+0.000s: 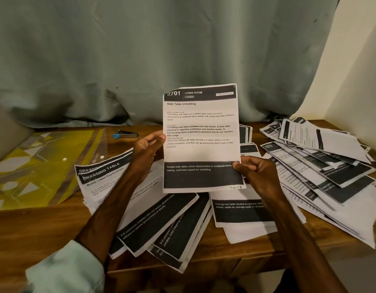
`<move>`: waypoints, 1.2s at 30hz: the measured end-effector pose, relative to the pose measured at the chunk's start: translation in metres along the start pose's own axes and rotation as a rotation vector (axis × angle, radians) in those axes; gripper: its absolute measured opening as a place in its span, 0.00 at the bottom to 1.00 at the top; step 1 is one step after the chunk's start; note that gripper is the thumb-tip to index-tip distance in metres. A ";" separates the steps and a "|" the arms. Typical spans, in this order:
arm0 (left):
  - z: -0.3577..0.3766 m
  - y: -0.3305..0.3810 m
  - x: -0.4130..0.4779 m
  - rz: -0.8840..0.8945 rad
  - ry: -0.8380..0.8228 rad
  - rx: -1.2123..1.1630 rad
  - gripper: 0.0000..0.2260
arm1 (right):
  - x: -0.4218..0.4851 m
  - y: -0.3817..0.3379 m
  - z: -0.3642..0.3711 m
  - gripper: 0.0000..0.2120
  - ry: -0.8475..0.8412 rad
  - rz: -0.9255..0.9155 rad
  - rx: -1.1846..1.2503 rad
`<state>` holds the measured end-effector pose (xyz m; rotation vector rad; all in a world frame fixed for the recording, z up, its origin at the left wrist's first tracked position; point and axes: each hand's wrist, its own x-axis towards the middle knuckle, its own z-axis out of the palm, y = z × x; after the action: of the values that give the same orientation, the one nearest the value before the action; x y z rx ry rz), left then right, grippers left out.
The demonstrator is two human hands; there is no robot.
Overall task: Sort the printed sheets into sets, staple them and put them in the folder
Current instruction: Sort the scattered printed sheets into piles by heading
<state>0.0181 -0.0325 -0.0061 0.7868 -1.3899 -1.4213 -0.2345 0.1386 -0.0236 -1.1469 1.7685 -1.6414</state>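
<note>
A printed sheet (200, 136) is held upright over the wooden table (35, 225), pinched at its left edge by the left hand (148, 149) and at its lower right edge by the right hand (256, 174). Around it other sheets (330, 170) are spread in loose piles, with a yellow folder (35, 166) laid flat at the left and a stapler (125, 134) far back. A grey-green curtain (140, 49) is hung behind, with a pale wall (356, 70) at the right.

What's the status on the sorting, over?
Holding: left hand and right hand pinch one sheet, upright. Idle at left: stapler, folder. Loose piles crowd the table.
</note>
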 end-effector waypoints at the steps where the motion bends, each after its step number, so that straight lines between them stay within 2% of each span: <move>1: 0.000 0.000 0.000 0.003 -0.001 0.003 0.12 | 0.000 0.000 -0.001 0.06 0.002 0.002 -0.001; 9: 0.000 0.000 0.000 0.008 -0.009 0.006 0.12 | 0.003 -0.002 -0.005 0.07 -0.044 0.011 0.033; 13: 0.001 0.001 -0.001 0.007 -0.011 -0.006 0.08 | 0.007 -0.004 -0.004 0.10 -0.079 0.005 0.009; 20: 0.001 0.000 -0.001 0.021 -0.006 -0.005 0.11 | 0.011 -0.006 0.001 0.11 -0.076 0.007 0.029; 36: 0.000 0.004 -0.004 0.036 -0.007 -0.016 0.10 | 0.012 -0.014 0.002 0.13 -0.086 0.043 0.032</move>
<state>0.0196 -0.0286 -0.0029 0.7440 -1.3901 -1.4068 -0.2352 0.1287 -0.0078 -1.1397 1.6959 -1.5666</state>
